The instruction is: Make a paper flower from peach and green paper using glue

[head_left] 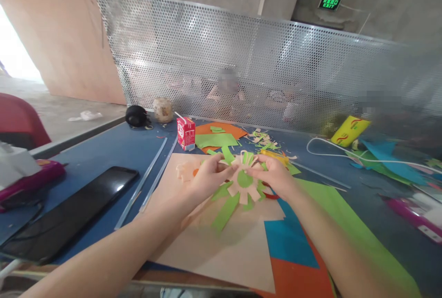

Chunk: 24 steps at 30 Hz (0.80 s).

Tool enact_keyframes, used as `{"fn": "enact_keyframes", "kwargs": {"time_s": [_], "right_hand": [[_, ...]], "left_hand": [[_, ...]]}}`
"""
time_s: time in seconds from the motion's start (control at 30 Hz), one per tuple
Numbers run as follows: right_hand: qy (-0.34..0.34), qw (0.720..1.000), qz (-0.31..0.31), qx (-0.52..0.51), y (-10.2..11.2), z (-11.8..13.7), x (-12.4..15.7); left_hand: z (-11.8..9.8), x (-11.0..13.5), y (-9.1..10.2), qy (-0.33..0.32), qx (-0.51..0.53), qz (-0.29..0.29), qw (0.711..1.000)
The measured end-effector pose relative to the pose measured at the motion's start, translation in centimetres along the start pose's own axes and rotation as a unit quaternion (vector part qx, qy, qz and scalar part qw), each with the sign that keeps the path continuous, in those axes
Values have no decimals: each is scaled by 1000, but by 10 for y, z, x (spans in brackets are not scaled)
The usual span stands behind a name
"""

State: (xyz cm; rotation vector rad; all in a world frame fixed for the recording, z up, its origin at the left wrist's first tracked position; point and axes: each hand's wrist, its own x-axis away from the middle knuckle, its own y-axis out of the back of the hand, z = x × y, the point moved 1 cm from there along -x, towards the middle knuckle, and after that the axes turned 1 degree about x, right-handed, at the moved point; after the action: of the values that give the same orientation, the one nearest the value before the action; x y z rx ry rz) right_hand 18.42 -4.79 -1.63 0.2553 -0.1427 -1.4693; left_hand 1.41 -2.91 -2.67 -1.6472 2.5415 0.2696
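Note:
A paper flower (244, 179) in pale pink and green, with a green round centre and cut petals, is held over a pale pink sheet (207, 247). My left hand (214, 173) pinches its left upper edge between thumb and fingers. On the opposite side, my right hand (274, 172) grips the upper right petals, its thumb pointing inward. Long green strips (225, 213) spread out below the flower. Pale cut paper with an orange dot (195, 172) lies left of my left hand. Part of a red paper curl shows under my right wrist.
Blue, orange and green paper (345, 224) lies to the right. A red drink carton (186, 133), paper scraps (264, 140) and a jar (163, 110) stand or lie farther back. Left are a black phone (76, 210), clear glue sticks (157, 173) and a purple tool. A perforated metal screen (207, 44) closes the back.

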Motion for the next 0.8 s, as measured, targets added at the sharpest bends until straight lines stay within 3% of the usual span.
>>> {"fn": "enact_keyframes", "kwargs": {"time_s": [0.13,0.23,0.4,0.53,0.8], "right_hand": [[-2,1000,-16,24,-1,2,1],[-15,999,-23,28,-1,1,2],[-32,995,-38,-89,0,1,0],[-46,980,9,-192,-4,3,0],[-58,981,62,-176,-9,-3,3]], "left_hand": [[3,-3,4,-9,-46,-24,999],[-1,-2,3,2,-1,-15,1000],[-5,-1,-1,18,53,-12,998],[-3,-2,1,10,63,-60,996],[-1,-3,3,32,84,-84,992]]}}
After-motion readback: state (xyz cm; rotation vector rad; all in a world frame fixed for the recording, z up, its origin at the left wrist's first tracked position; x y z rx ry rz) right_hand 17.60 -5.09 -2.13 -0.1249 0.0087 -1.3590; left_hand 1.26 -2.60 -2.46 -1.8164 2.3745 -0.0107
